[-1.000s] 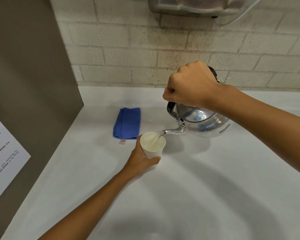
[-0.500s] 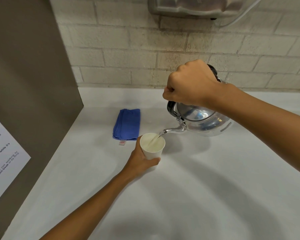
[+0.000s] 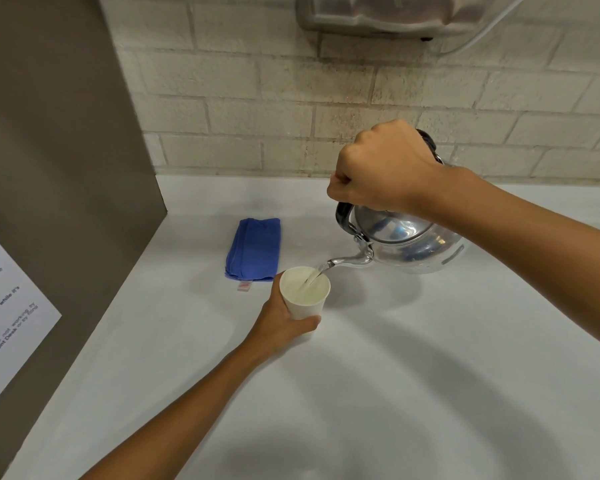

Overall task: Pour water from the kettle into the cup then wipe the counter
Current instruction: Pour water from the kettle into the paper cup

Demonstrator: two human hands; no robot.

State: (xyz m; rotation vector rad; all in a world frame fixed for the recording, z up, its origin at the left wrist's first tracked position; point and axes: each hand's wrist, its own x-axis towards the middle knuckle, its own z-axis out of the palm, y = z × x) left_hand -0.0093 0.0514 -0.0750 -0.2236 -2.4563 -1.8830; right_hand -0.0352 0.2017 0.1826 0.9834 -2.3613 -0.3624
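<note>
On the white table [image 3: 430,393] below a brick wall, the right hand [image 3: 381,171] clenches the tilted kettle [image 3: 409,242], streaming water into the cup [image 3: 303,292] that the left hand [image 3: 281,322] grips; a folded blue cloth [image 3: 253,249] lies just beside.

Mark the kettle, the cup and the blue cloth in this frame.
kettle [image 3: 409,245], head view, on its shiny steel body.
cup [image 3: 303,308], head view, on its white outer wall.
blue cloth [image 3: 253,249], head view, on the middle of the folded fabric.

Single head-worn wide-angle view, looking forward and steeply down from close above the desk [image 3: 395,393], facing the brick wall [image 3: 257,98] at its far edge.
</note>
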